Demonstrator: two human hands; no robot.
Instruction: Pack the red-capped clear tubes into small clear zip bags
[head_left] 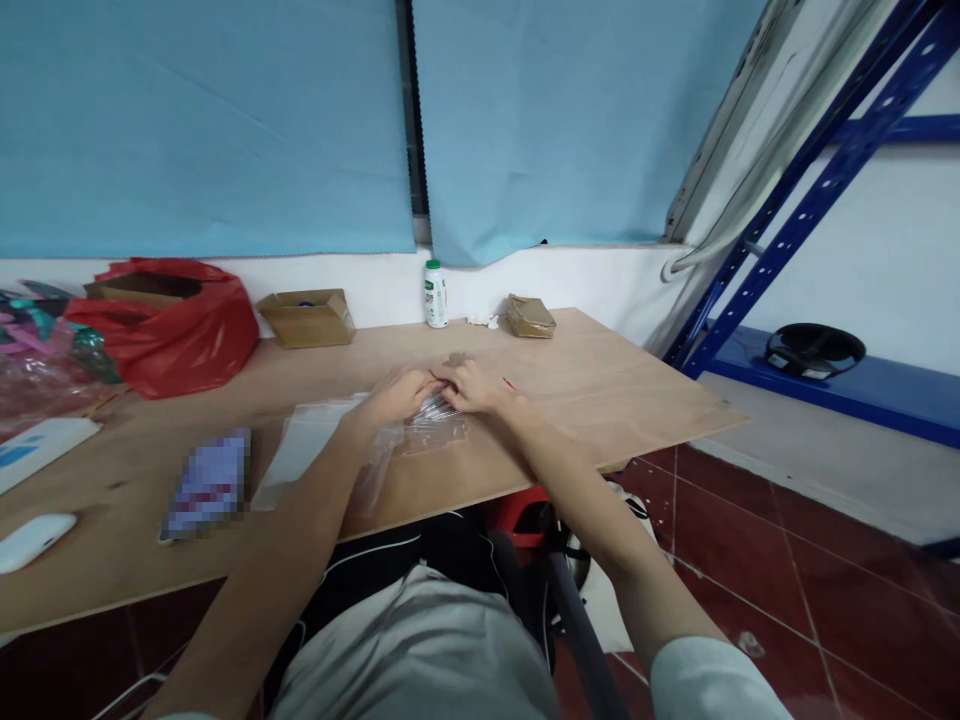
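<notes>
My left hand (403, 394) and my right hand (474, 386) meet over the middle of the wooden table, fingers bent in toward each other. Both pinch the upper edge of a clear plastic bag (436, 432), which hangs toward me and lies on the tabletop. Shiny, slender pieces show through its film, too small to name. A thin red line runs along the edge between my fingers. Beside my left forearm, and partly under it, lie more flat clear plastic bags (304, 440). My fingertips are partly hidden.
Leftward lie a blurred purple phone-shaped item (208, 485) and a white mouse-like object (34, 540). Along the wall stand a red bag (187, 335), an open cardboard box (311, 325), a green-capped white bottle (435, 298) and a small brown package (530, 316). A blue shelf rack (802, 170) rises right.
</notes>
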